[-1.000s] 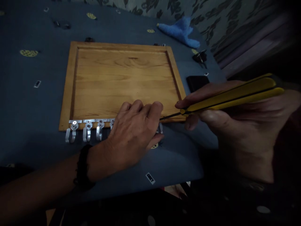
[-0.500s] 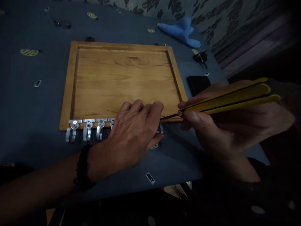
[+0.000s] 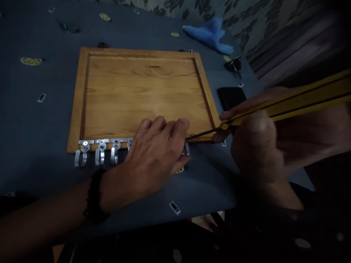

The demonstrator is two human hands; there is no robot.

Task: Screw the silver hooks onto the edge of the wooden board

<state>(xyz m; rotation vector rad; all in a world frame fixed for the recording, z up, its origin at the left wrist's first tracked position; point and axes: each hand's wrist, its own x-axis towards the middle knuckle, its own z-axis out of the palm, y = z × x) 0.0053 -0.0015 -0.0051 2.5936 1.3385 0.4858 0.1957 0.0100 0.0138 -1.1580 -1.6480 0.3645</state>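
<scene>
A wooden board (image 3: 142,91) with a raised frame lies flat on a blue cloth. Several metal hooks (image 3: 100,153) are screwed along its near edge. My left hand (image 3: 155,153) rests palm down over the near edge, its fingers curled over the hooks on the right side, pressing the board. My right hand (image 3: 263,146) is closed around a screwdriver (image 3: 287,100) with a yellow and black handle. Its thin dark shaft points left, and the tip disappears under my left fingertips at the board's near right corner. A black band sits on my left wrist.
A blue fuzzy cloth (image 3: 210,34) lies at the far right of the table. A black plug (image 3: 233,65) and a flat black object (image 3: 231,96) sit right of the board. The table's near edge runs below my hands. A patterned curtain hangs behind.
My right hand and the screwdriver handle have shifted right and up, now blurred, while the tip stays at the same spot. My left hand has not moved.
</scene>
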